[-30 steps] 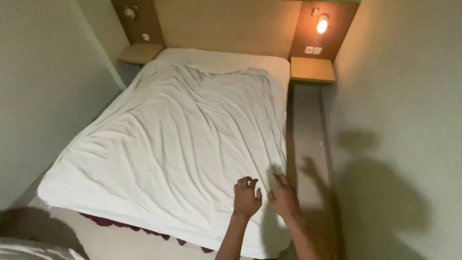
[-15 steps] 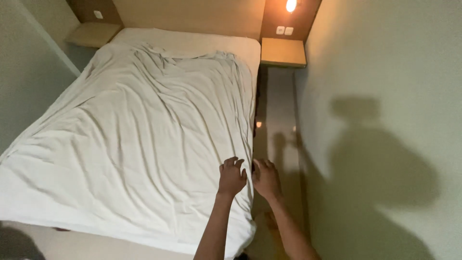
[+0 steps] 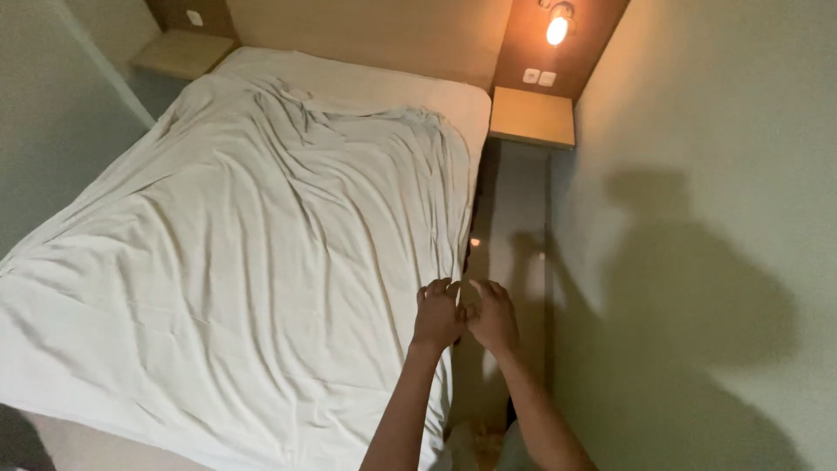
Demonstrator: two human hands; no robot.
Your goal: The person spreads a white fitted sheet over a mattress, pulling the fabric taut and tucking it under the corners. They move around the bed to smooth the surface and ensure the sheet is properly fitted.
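Head view: my left hand (image 3: 438,314) and right hand (image 3: 493,316) sit side by side at the sheet's (image 3: 261,262) right edge, fingers curled on the hem; whether the grip has closed, I cannot tell. The sheet lies rumpled across the bed (image 3: 366,83), beside the gap by the wall (image 3: 697,218).

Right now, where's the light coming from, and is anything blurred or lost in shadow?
Head view: a lit wall lamp glows warm at the top; the person's shadow falls large on the right wall; the left hand and right hand at the white sheet's edge look sharp.
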